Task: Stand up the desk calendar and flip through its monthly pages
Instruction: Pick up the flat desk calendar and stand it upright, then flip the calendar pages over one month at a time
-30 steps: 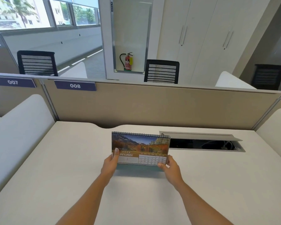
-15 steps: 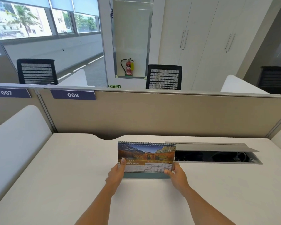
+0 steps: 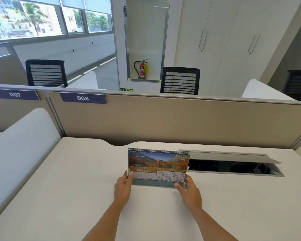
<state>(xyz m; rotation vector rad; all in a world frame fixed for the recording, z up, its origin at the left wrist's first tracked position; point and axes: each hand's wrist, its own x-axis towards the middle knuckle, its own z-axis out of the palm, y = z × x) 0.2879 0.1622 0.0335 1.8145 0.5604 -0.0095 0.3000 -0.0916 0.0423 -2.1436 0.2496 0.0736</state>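
A spiral-bound desk calendar (image 3: 158, 162) stands upright on the white desk (image 3: 76, 188), its front page showing a mountain photo and JANUARY. Its teal base rests on the desk surface. My left hand (image 3: 122, 187) grips the lower left corner, thumb on the front of the page. My right hand (image 3: 189, 190) holds the lower right corner, with the fingers in front and the thumb at the right edge.
An open cable tray (image 3: 233, 166) with its lid raised lies in the desk just right of the calendar. A beige partition (image 3: 163, 122) labelled 008 closes the far edge, and a white side divider (image 3: 21, 145) stands at the left.
The calendar has moved slightly away from me and settled upright on its base on the desk. Both hands stay at its lower corners.
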